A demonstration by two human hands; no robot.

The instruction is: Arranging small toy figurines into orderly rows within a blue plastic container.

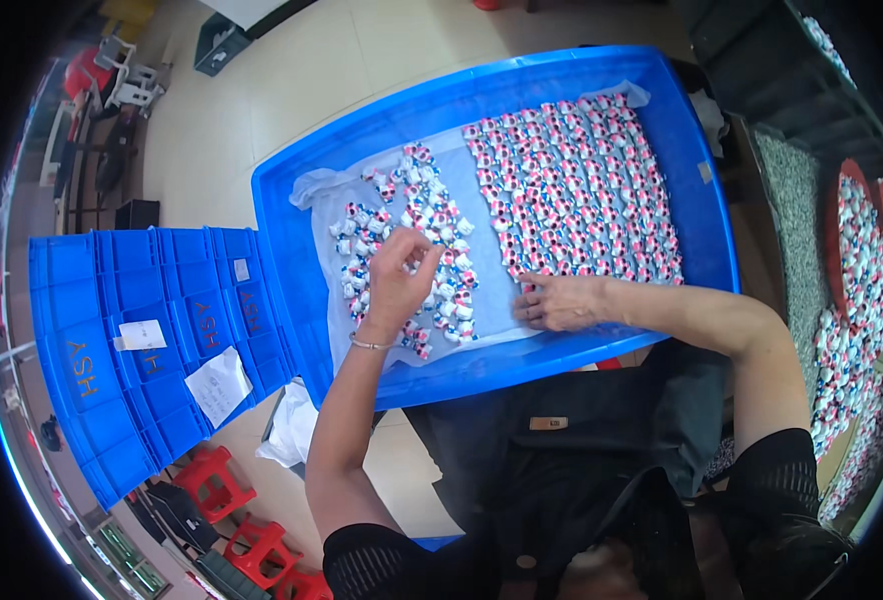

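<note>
A large blue plastic bin [706, 215], lined with a thin whitish sheet [496, 312], lies before me. Small white, pink and blue figurines [571, 190] stand packed in close rows in its right part. To the left, similar loose figurines [416, 200] lie scattered on the sheet. My left hand [398, 285] is over this loose pile, thumb and fingers closed in a pinch; whatever they hold is hidden. At the near end of the leftmost row, my right hand [564, 303] has its fingertips closed on a small figurine, partly covered by the fingers.
Stacked blue crates [151, 330] with paper labels adjoin the bin's left side. Red stools [216, 485] stand at the lower left. On the right, many more figurines [856, 270] fill a red container and the area below it. A dark green bin [221, 45] sits on the floor behind.
</note>
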